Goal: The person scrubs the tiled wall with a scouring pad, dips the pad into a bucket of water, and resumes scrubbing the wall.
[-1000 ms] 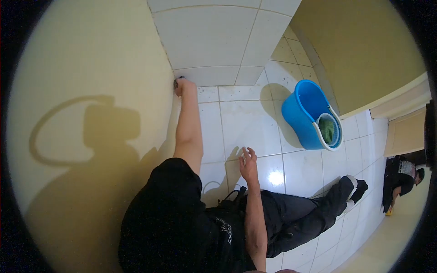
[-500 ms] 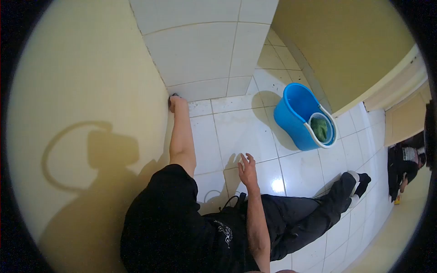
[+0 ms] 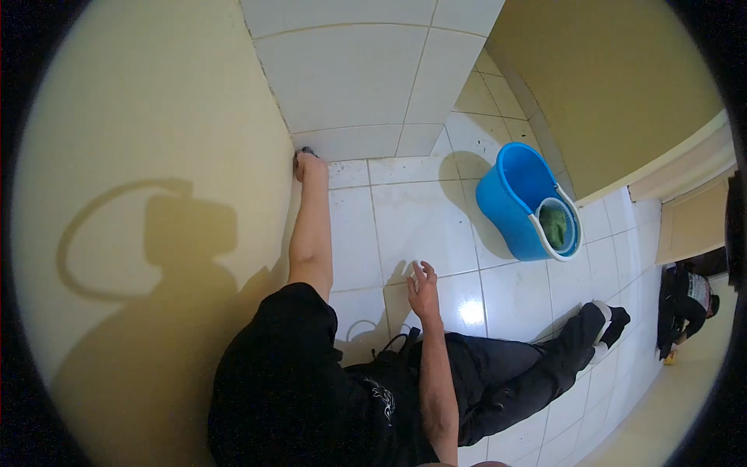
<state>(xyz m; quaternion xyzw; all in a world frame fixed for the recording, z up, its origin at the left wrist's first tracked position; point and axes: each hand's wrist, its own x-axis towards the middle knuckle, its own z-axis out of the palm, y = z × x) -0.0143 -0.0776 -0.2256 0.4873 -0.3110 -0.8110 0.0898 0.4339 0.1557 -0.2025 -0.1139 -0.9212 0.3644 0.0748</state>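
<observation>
Small dark item [image 3: 310,151], type unclear: at floor level in the corner where the yellow wall [image 3: 171,109] meets the white tiled wall [image 3: 342,74].
Left hand [image 3: 306,166]: curled over the item, gripping it; arm outstretched, apparently because the corner lies low and far.
Right hand [image 3: 422,291]: empty, fingers loosely spread above the tiled floor [image 3: 424,222], perhaps for balance.
Blue mop bucket [image 3: 502,210]: upright on the floor, presumably stood aside for working room; its wringer basket [image 3: 572,226] holds green fibrous material [image 3: 554,226].
</observation>
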